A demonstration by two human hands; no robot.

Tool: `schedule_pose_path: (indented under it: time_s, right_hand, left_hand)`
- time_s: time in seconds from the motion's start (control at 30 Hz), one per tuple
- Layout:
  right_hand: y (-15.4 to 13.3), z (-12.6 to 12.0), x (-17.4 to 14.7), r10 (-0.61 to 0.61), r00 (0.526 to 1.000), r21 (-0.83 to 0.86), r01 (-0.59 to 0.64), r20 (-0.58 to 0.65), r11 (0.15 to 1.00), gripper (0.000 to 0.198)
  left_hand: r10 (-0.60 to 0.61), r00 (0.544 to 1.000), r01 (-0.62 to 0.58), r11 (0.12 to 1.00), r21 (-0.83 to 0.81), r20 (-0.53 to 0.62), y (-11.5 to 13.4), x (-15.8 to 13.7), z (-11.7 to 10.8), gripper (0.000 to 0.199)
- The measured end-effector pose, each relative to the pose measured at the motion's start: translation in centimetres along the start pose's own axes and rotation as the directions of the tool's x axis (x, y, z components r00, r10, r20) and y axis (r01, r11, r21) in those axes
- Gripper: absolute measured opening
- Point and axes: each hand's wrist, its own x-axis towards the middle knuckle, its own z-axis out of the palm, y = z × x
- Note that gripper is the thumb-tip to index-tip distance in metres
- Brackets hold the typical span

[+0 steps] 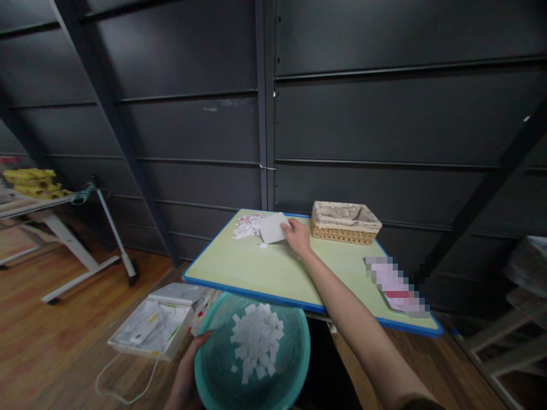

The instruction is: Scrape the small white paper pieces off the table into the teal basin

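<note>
My right hand (297, 236) is closed on the edge of a white card (273, 228), held tilted above the far left part of a pale green tabletop (252, 273). Just left of the card lies a heap of small paper pieces (248, 226), some with pink marks. One loose scrap sits below the card. My left hand (193, 364) grips the left rim of a teal plastic basket (301, 364) in front of the table's near edge. Many white paper squares (257, 339) are piled inside it. Most fingers of the left hand are hidden by the rim.
A wicker basket with a cloth lining (346, 230) stands at the back right of the table. A blurred-out flat item (395, 287) lies at the right. On the floor at left is an open white box (151, 327) with a cord. Dark panelled wall rises behind.
</note>
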Motion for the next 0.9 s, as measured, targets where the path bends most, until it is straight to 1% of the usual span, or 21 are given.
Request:
schedule_pose_path:
  time_s: [0.13, 0.2, 0.3, 0.43, 0.5, 0.57, 0.67, 0.73, 0.9]
  right_hand:
    - [0.1, 0.2, 0.1, -0.011, 0.999, 0.106, 0.016, -0.051, 0.994, 0.026]
    - [0.2, 0.4, 0.1, -0.030, 0.999, 0.158, 0.036, -0.038, 0.987, 0.025]
    - [0.4, 0.6, 0.2, -0.051, 0.999, 0.240, 0.050, -0.003, 0.970, 0.024]
    - [0.6, 0.7, 0.5, -0.012, 0.999, 0.322, 0.023, -0.036, 0.947, 0.027]
    - [0.7, 0.8, 0.6, -0.002, 1.000, 0.313, 0.010, -0.028, 0.950, 0.027]
    - [0.8, 0.9, 0.6, 0.000, 1.000, 0.303, -0.006, 0.019, 0.953, 0.026]
    - [1.0, 1.1, 0.7, 0.001, 0.997, 0.320, -0.024, 0.071, 0.947, 0.027]
    - [1.0, 1.2, 0.7, -0.004, 0.998, 0.322, -0.016, 0.064, 0.947, 0.028]
    - [1.0, 0.8, 0.6, 0.003, 1.000, 0.248, 0.001, -0.015, 0.969, 0.030]
  left_hand:
    - [0.017, 1.000, -0.017, 1.000, -0.006, -0.016, 0.0, -0.1, 0.2, 0.027]
    - [0.039, 0.999, -0.039, 0.999, 0.003, -0.037, 0.1, -0.3, 0.5, 0.028]
    - [0.036, 0.997, -0.036, 0.999, 0.008, -0.061, 0.3, -0.6, 0.9, 0.033]
    - [0.032, 0.998, -0.032, 0.999, 0.010, -0.049, 0.4, -1.0, 1.1, 0.038]
    - [0.013, 0.999, -0.013, 1.000, 0.004, -0.046, 0.3, -1.1, 1.1, 0.040]
    - [-0.004, 0.999, 0.004, 1.000, -0.005, -0.047, 0.3, -1.0, 1.0, 0.043]
    - [0.014, 0.999, -0.014, 1.000, -0.001, -0.049, 0.3, -0.8, 0.7, 0.048]
    - [0.008, 1.000, -0.008, 1.000, 0.001, -0.024, 0.3, -0.5, 0.6, 0.045]
    - [0.070, 0.997, -0.069, 0.996, 0.048, -0.020, 0.1, -0.3, 0.5, 0.035]
